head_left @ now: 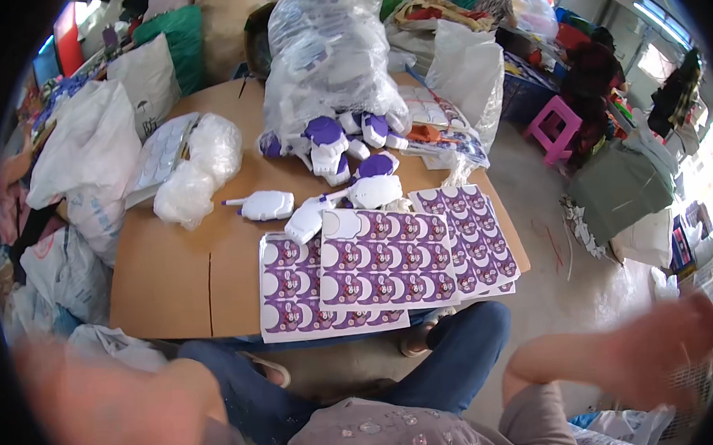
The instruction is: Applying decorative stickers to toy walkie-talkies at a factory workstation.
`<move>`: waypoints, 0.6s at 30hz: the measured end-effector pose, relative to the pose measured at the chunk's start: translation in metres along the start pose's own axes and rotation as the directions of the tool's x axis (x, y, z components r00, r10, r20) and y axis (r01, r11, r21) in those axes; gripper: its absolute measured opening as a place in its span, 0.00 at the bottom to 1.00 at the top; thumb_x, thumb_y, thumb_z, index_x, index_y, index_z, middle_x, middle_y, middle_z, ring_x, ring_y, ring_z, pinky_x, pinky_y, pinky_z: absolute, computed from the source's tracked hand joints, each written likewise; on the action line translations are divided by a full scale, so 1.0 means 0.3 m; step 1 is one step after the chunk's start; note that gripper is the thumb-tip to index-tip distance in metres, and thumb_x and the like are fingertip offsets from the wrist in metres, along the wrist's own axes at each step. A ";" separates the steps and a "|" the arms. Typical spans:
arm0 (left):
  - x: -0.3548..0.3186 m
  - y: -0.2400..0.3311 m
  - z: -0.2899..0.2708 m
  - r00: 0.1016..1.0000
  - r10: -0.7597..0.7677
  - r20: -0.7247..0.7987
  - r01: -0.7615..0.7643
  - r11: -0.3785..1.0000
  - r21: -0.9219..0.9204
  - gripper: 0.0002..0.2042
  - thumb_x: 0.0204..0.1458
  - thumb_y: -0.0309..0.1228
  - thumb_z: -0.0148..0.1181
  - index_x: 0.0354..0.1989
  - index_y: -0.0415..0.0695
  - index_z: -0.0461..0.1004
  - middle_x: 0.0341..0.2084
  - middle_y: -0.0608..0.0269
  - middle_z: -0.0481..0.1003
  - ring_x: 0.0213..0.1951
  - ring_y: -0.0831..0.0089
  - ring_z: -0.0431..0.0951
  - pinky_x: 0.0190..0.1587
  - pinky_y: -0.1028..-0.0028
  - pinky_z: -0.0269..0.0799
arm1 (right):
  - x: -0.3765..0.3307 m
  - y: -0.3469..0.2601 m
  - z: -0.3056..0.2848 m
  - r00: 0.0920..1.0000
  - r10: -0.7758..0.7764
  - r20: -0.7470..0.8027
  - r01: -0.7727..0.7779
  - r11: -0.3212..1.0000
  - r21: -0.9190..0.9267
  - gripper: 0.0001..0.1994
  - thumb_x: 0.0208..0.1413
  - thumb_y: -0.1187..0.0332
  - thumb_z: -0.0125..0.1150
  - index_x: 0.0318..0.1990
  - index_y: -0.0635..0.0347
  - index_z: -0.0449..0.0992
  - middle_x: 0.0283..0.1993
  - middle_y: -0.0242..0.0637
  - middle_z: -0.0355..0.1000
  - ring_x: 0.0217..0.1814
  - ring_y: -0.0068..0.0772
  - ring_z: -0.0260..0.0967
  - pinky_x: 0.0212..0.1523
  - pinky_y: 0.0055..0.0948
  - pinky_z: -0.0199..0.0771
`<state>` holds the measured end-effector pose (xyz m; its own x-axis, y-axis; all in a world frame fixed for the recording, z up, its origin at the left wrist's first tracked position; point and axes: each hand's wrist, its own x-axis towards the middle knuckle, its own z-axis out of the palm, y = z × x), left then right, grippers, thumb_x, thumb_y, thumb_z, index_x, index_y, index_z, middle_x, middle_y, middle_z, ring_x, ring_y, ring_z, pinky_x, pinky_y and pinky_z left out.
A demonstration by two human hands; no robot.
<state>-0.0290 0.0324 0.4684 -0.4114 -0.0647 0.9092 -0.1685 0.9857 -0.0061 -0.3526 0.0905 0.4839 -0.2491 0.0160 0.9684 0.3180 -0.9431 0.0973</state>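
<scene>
My left hand (71, 382) is a motion blur at the lower left, off the table's near edge; its fingers cannot be made out. Out to the right, over the floor side, my right hand (685, 342) is blurred too, and whether it holds anything is hidden by the smear. Between them on the table lie overlapping sticker sheets (386, 257) with purple cartoon prints; one sticker is gone from the top sheet's upper left corner. Just behind them sit white plastic walkie-talkie-shaped toys (267, 205) with purple antennas. More white and purple pieces (325, 135) spill from a large clear bag (327, 55).
Brown cardboard (162, 273) covers the table. Crumpled bubble wrap (200, 170) lies at the left beside a stack of white sheets (159, 156). White sacks (86, 148) crowd the left side. A pink stool (555, 127) and a grey-green box (621, 184) stand right; people work farther back.
</scene>
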 end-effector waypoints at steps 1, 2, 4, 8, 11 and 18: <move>-0.070 -0.057 0.070 0.987 -0.122 -0.105 0.120 0.992 -0.025 0.10 0.55 0.31 0.58 0.42 0.41 0.77 0.45 0.59 0.74 0.50 0.58 0.72 0.54 0.63 0.65 | -0.076 0.077 -0.054 0.979 0.183 -0.094 -0.175 0.980 0.090 0.26 0.69 0.57 0.40 0.70 0.61 0.55 0.63 0.49 0.64 0.60 0.40 0.68 0.58 0.48 0.70; -0.141 -0.143 0.170 0.951 -0.279 -0.135 0.276 0.960 -0.039 0.09 0.55 0.31 0.58 0.42 0.41 0.77 0.45 0.59 0.74 0.50 0.58 0.72 0.54 0.63 0.65 | -0.181 0.160 -0.092 0.930 0.325 -0.171 -0.354 0.918 -0.179 0.29 0.65 0.63 0.46 0.71 0.60 0.48 0.62 0.48 0.66 0.60 0.40 0.67 0.60 0.44 0.67; -0.282 -0.328 0.381 0.844 -0.526 -0.103 0.530 0.848 0.015 0.09 0.55 0.31 0.58 0.41 0.41 0.77 0.45 0.59 0.74 0.49 0.58 0.72 0.53 0.63 0.66 | -0.409 0.363 -0.157 0.753 0.581 -0.311 -0.620 0.465 -0.632 0.43 0.58 0.74 0.58 0.73 0.58 0.35 0.59 0.46 0.70 0.62 0.40 0.66 0.63 0.37 0.62; -0.533 -0.533 0.612 0.775 -0.629 0.054 0.543 0.708 0.452 0.14 0.46 0.42 0.68 0.36 0.47 0.80 0.43 0.62 0.70 0.50 0.60 0.66 0.53 0.60 0.59 | -0.718 0.596 -0.256 0.628 0.777 0.043 -0.402 0.371 -0.837 0.50 0.53 0.77 0.63 0.73 0.60 0.27 0.50 0.40 0.77 0.61 0.43 0.68 0.65 0.42 0.61; -0.601 -0.566 0.693 0.687 -0.716 0.123 0.562 0.632 0.534 0.15 0.43 0.43 0.70 0.36 0.48 0.81 0.44 0.62 0.69 0.53 0.60 0.65 0.56 0.60 0.57 | -0.811 0.640 -0.299 0.537 0.842 0.054 -0.435 0.331 -0.838 0.49 0.51 0.77 0.62 0.74 0.59 0.32 0.48 0.37 0.78 0.61 0.46 0.68 0.64 0.44 0.63; -0.555 -0.555 0.703 0.704 -0.705 0.087 0.593 0.650 0.474 0.11 0.37 0.36 0.73 0.28 0.48 0.80 0.43 0.68 0.70 0.53 0.61 0.65 0.54 0.59 0.53 | -0.858 0.688 -0.305 0.410 0.912 0.021 -0.456 0.225 -0.861 0.48 0.50 0.78 0.63 0.74 0.55 0.39 0.46 0.33 0.78 0.61 0.45 0.66 0.64 0.42 0.62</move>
<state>-0.1213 -0.1537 0.2302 -0.2483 -0.7539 0.6083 -0.7786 0.5289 0.3377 -0.3064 -0.1386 0.2338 0.2068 -0.8463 0.4909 -0.6030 -0.5053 -0.6173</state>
